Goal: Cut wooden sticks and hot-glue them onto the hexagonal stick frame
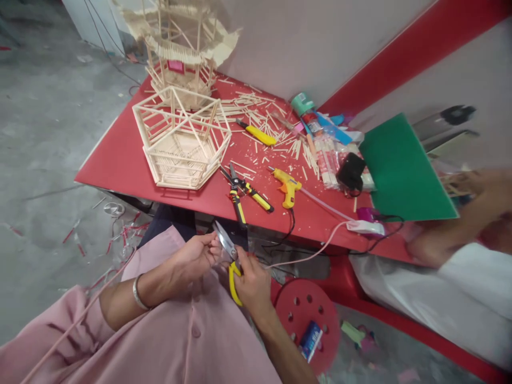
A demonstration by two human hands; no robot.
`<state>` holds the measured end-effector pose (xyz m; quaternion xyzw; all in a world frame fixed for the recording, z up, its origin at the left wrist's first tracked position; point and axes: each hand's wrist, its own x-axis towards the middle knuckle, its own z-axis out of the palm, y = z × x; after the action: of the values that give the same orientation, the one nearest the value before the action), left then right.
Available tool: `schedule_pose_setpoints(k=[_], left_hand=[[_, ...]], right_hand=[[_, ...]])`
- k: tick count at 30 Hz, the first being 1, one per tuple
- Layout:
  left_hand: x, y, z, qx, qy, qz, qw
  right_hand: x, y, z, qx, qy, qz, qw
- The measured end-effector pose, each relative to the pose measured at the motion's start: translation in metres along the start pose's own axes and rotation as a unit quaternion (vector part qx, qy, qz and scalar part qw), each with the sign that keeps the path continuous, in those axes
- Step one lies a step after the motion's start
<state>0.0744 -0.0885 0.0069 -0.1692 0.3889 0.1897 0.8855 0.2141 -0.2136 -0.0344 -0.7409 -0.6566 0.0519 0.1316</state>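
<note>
Yellow-handled scissors [231, 249], one pair, sit in the right hand's [253, 281] closed fingers above the pink shirt [192, 330], long axis slanting, blades pointing forward and leftward. The left hand's [201, 254] fingers curl beside the blades; whether they grip anything, I can't tell. Beyond, the red desk [114, 160] bears one pair of pruners [238, 184], one glue gun [288, 189], one hexagonal stick frame [192, 158] and plastic packets [327, 160] containing sticks.

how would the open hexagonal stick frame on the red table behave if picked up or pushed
The stick frame is probably light for its size, being thin sticks with open gaps. It looks fragile: the slender spans along its top might snap if squeezed. Pushed, it would likely slide rather than roll, given its broad, flat-sided base.
</note>
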Motion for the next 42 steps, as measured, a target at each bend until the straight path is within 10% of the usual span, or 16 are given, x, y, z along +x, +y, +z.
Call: schedule_pose_setpoints(k=[9, 16, 23, 27, 34, 42], left_hand=[[-0.004, 0.007, -0.018, 0.111, -0.004, 0.120, 0.986], [-0.024, 0.015, 0.011, 0.213, -0.112, 0.267, 0.933], [-0.028, 0.046, -0.011, 0.206, -0.086, 0.314, 0.923], [-0.033, 0.072, -0.022, 0.150, -0.047, 0.349, 0.924], [-0.036, 0.105, -0.010, 0.144, 0.009, 0.251, 0.957], [-0.045, 0.114, 0.010, 0.057, 0.026, 0.149, 0.987]], right_hand=[[-0.006, -0.008, -0.015, 0.086, 0.044, 0.005, 0.995], [0.161, 0.014, -0.092, -0.054, 0.041, 0.169, 0.983], [0.307, 0.014, -0.062, -0.058, -0.017, 0.100, 0.993], [0.276, 0.036, -0.074, -0.047, 0.163, -0.019, 0.985], [0.135, 0.076, -0.091, 0.006, 0.213, 0.153, 0.965], [0.122, 0.016, -0.059, 0.018, 0.264, -0.018, 0.964]])
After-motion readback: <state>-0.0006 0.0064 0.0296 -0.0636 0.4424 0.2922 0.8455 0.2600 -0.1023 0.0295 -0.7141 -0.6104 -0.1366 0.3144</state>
